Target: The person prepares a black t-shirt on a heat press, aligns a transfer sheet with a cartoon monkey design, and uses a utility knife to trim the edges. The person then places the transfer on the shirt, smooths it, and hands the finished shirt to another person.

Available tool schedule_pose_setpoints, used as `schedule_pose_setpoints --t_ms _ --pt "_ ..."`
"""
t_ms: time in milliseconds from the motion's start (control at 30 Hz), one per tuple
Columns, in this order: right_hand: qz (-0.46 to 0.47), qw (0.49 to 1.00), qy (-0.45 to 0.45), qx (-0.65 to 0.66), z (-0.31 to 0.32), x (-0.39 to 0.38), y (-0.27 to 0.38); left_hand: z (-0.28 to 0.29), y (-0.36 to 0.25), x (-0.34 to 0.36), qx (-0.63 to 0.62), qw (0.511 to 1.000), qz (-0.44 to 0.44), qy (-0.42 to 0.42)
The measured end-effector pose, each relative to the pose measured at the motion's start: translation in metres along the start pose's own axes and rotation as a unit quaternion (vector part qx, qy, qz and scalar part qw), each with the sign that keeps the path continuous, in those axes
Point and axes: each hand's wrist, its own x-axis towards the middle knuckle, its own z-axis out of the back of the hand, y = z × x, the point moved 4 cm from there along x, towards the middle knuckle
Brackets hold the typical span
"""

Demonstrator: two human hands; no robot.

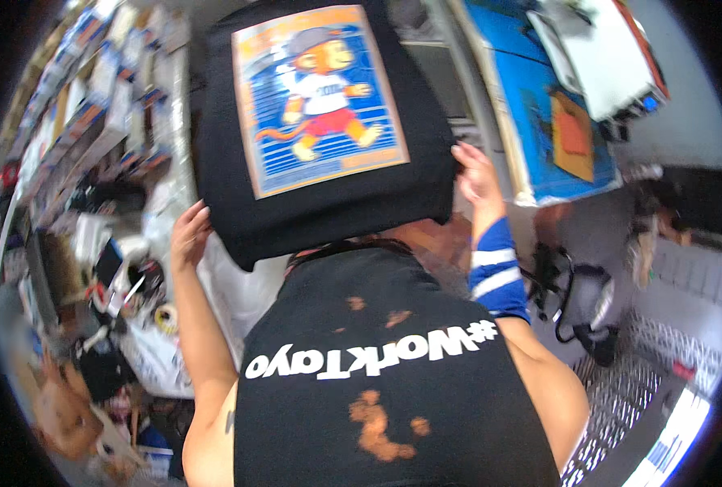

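Note:
I hold up a black garment (215,235) at the top middle, bearing a rectangular print (316,105) of a cartoon monkey in a cap, white top and red shorts on blue. My left hand (191,235) grips its lower left edge, fingertips on the cloth. My right hand (474,174) grips its right edge, a blue and white striped band on the forearm (495,268). My own black top (312,300), with white lettering and pale orange stains, fills the lower middle.
Stacked boxes (105,105) line the left, above a cluttered surface with tape rolls (166,318). A blue board (523,146) and white machine (608,57) sit upper right. Another person (61,406) is at lower left. Perforated metal (604,438) and black cables (580,300) are at lower right.

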Motion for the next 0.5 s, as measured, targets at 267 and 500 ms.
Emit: schedule_pose_setpoints --t_ms 267,500 --pt "0.013 0.997 0.039 0.067 0.011 0.008 -0.011 -0.013 -0.017 -0.007 -0.023 0.999 0.008 0.029" --pt "0.036 0.998 -0.020 -0.054 0.012 0.007 -0.011 -0.019 -0.022 -0.004 -0.004 1.000 0.010 0.022"
